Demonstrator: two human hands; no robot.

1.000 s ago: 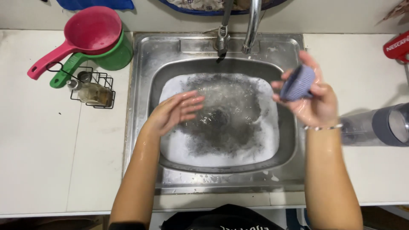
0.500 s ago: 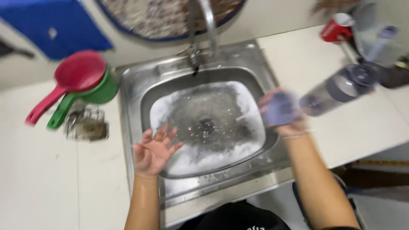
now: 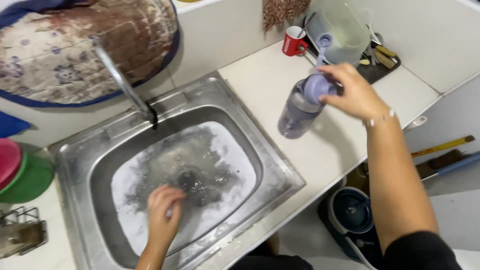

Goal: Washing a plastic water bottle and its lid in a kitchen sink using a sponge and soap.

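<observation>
Right hand (image 3: 356, 92) grips lilac lid (image 3: 318, 88) atop translucent purple bottle (image 3: 296, 115).

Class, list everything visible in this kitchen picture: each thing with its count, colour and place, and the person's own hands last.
sink: one, steel, centre, foamy water inside
tap: one, steel, behind the sink
bottle: one, clear purple-tinted, on the counter right of the sink
lid: one, purple, on the bottle top
mug: one, red, far counter
dippers: two, pink in green, left edge
wire rack: one, lower left
left hand: in the foamy sink, near the drain
right hand: grip on the lid
</observation>
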